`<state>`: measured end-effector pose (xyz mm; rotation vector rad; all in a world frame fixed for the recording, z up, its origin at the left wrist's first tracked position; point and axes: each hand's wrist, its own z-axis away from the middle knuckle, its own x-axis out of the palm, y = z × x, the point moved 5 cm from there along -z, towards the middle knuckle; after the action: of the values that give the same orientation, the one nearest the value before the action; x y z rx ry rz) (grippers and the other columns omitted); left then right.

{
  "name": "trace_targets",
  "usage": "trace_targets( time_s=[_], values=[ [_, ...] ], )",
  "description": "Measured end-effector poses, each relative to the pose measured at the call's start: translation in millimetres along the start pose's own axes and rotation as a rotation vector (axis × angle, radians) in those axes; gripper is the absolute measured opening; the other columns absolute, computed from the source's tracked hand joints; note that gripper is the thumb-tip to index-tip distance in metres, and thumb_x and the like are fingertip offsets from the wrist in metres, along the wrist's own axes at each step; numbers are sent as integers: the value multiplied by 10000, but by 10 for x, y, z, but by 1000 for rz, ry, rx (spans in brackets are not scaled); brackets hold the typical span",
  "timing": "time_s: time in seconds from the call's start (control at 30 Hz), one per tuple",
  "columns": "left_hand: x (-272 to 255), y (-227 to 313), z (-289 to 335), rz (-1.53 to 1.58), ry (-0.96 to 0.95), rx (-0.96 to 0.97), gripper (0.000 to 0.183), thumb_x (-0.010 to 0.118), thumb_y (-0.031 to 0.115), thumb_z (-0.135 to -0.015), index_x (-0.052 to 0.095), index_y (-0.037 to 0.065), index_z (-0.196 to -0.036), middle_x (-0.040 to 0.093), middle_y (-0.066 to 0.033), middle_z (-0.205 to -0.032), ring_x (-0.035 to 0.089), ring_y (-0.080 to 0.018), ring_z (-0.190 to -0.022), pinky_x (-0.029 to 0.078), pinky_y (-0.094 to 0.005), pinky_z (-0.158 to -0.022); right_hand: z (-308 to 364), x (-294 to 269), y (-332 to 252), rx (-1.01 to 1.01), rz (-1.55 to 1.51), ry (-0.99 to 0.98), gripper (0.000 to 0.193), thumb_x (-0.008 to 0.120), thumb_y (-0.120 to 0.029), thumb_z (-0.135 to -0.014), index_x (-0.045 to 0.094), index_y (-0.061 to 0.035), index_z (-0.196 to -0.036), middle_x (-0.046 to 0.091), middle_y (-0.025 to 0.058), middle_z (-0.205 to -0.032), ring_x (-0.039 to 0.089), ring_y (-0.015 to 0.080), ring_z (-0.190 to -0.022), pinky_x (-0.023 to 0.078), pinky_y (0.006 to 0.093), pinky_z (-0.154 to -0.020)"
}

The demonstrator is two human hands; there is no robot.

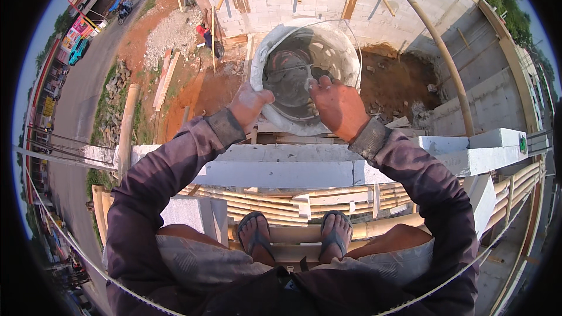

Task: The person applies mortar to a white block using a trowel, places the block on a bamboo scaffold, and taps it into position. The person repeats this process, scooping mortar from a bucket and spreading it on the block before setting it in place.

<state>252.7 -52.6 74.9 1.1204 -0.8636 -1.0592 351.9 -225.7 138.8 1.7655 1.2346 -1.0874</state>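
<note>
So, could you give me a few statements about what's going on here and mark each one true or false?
1. The left hand holds the rim of the bucket. True.
2. The right hand is well away from the bucket. False: the right hand reaches over the bucket's rim.
3. Pale blocks lie in a row between the bucket and the person's feet. True.
4. The feet are bare, with nothing on them. False: they wear open sandals.
5. Bamboo poles lie close to the feet. True.
6. The road runs along the right side of the picture. False: the road is on the left.
</note>
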Motion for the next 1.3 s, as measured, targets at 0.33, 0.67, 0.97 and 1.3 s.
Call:
trace_targets(
  time_s=[0.33, 0.67, 0.97, 1.3],
  values=[
    [112, 303, 60, -279, 108, 429, 919, 564, -8, -751, 149, 42, -1570, 487, -226, -1404, 509, -280, -1251, 393, -300, -1051, -161, -28, 375, 184, -60, -122, 140, 582, -93, -807, 681, 6, -817, 666, 222, -783, 695, 363, -735, 556, 462, -623],
    [115, 132, 123, -278, -50, 303, 900, 557, -6, -747, 196, 69, -1568, 472, -204, -1431, 454, -250, -1308, 346, -317, -1099, 444, 676, 665, 763, -1389, -498, 238, 691, -209, -888, 672, 17, -960, 643, 75, -720, 539, 126, -502, 391, 279, -409],
    [104, -142, 54, 22, 11, 40, 525, 561, -32, -805, 487, -33, -1325, 622, -119, -1166, 627, -195, -1015, 525, -356, -906, 955, 567, 592, 873, -1536, -504, 310, 640, -303, -954, 645, -8, -1048, 595, 33, -723, 504, 100, -447, 355, 246, -377],
    [338, -412, -78, 326, -18, -116, 467, 538, -60, -839, 499, -12, -1302, 632, -128, -1161, 643, -247, -1009, 540, -410, -910, 1257, 191, 927, 902, -1599, -552, 340, 666, -309, -939, 638, 20, -1019, 566, 39, -699, 471, 93, -431, 339, 240, -385]
  ],
)
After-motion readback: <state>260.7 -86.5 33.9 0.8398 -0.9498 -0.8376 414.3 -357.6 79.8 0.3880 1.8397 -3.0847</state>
